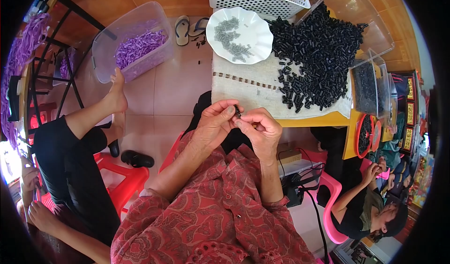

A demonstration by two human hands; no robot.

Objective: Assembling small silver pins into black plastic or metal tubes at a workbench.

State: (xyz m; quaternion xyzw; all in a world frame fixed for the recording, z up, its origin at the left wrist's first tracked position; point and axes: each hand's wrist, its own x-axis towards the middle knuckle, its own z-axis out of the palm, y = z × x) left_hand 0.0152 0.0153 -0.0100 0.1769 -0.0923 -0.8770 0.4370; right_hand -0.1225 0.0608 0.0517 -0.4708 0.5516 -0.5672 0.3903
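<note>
My two hands meet in front of my chest, just short of the table's near edge. Between the thumb and fingers of my left hand (214,124) is a small black cylindrical piece (237,109). My right hand (260,130) pinches at the lower end of the same piece; whether it also holds a second tiny part is hidden. Beyond them, a big heap of similar black pieces (318,58) covers the right part of the cloth (234,93). A white scalloped plate (260,46) at the far left of the table carries small clear pieces (227,38).
A white perforated basket (255,0) of black pieces stands at the back. Clear tubs (369,88) and a red round basket (363,135) sit right. On the left floor, a clear bin (133,41) holds purple strips. People sit on both sides; a red stool (124,177) is left.
</note>
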